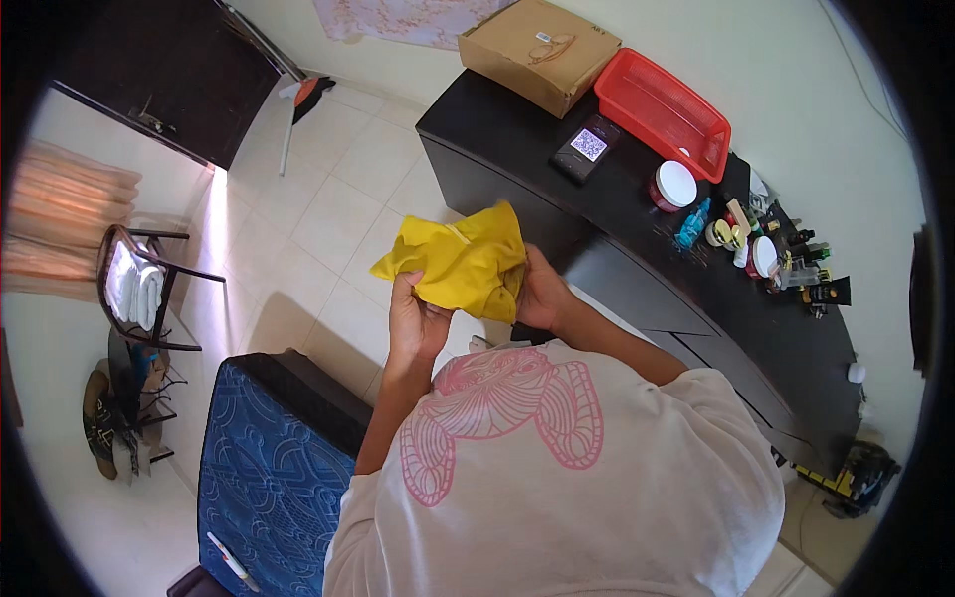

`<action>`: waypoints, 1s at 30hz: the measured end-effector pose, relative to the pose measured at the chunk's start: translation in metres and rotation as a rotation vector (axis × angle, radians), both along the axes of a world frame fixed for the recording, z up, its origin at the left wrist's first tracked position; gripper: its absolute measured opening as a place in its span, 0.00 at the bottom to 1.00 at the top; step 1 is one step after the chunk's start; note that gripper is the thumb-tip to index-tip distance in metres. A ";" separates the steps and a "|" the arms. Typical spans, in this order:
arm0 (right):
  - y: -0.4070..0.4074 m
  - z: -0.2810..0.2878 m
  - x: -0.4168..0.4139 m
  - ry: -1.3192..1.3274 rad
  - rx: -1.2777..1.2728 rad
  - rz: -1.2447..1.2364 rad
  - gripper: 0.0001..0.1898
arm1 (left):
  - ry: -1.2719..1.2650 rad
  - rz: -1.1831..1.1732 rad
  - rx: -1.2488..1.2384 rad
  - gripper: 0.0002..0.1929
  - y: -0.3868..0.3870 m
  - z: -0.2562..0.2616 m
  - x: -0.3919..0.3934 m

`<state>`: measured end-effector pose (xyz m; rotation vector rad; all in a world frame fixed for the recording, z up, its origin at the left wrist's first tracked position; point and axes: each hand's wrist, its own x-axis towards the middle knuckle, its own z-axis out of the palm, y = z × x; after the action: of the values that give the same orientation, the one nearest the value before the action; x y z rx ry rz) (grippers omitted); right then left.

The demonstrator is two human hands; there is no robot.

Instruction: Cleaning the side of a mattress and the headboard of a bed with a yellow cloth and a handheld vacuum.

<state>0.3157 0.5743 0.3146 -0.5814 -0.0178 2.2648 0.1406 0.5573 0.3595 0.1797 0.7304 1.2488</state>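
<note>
A bundle of yellow cloth (466,261), folded and creased, is held up in front of my chest. My left hand (419,317) grips its lower left side, with the thumb lying on top. On the other side, my right hand (543,289) holds the right edge, its fingers partly hidden behind the fabric. A thin pale strip crosses the upper part of the cloth. What kind of garment or cloth it is cannot be told.
Right of me runs a dark dresser (515,160) bearing a cardboard box (541,52), a red plastic basket (664,112), a phone (586,147), a white-lidded jar (675,185) and several bottles. A blue mattress (272,463) lies to my left. Beyond it stands a chair (160,257) with folded white cloth (136,287).
</note>
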 end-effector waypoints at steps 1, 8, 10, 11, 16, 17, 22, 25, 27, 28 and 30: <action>0.007 0.012 0.000 0.015 -0.014 -0.028 0.28 | -0.006 -0.008 0.039 0.24 0.007 0.006 0.001; 0.073 0.013 0.006 -0.229 0.113 -0.089 0.24 | 0.054 0.019 0.044 0.25 0.062 0.004 -0.001; 0.096 0.010 0.008 -0.229 0.134 -0.136 0.21 | 0.049 0.024 0.065 0.24 0.084 0.004 -0.003; 0.108 0.010 0.009 -0.233 0.151 -0.188 0.19 | 0.054 0.029 0.069 0.24 0.095 0.002 -0.003; 0.153 0.016 0.012 -0.320 0.197 -0.234 0.19 | 0.105 0.070 0.083 0.22 0.147 -0.006 -0.001; 0.161 0.016 0.014 -0.320 0.222 -0.229 0.19 | 0.103 0.071 0.082 0.22 0.157 -0.008 0.003; 0.189 0.026 0.018 -0.386 0.217 -0.282 0.20 | 0.240 0.078 -0.027 0.23 0.196 -0.022 0.012; 0.199 0.022 0.023 -0.423 0.271 -0.368 0.21 | 0.204 0.000 0.186 0.22 0.212 -0.019 0.015; 0.206 0.022 0.027 -0.451 0.346 -0.422 0.22 | 0.212 -0.036 0.263 0.22 0.232 -0.020 0.016; 0.212 0.026 0.028 -0.455 0.379 -0.453 0.22 | 0.223 -0.066 0.341 0.21 0.239 -0.020 0.015; 0.217 0.019 0.026 -0.469 0.404 -0.507 0.21 | 0.275 -0.107 0.214 0.20 0.247 -0.033 0.012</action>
<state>0.3417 0.7913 0.3341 -0.7787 -0.4921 1.5413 0.1527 0.8048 0.3265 0.5683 0.8100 1.2109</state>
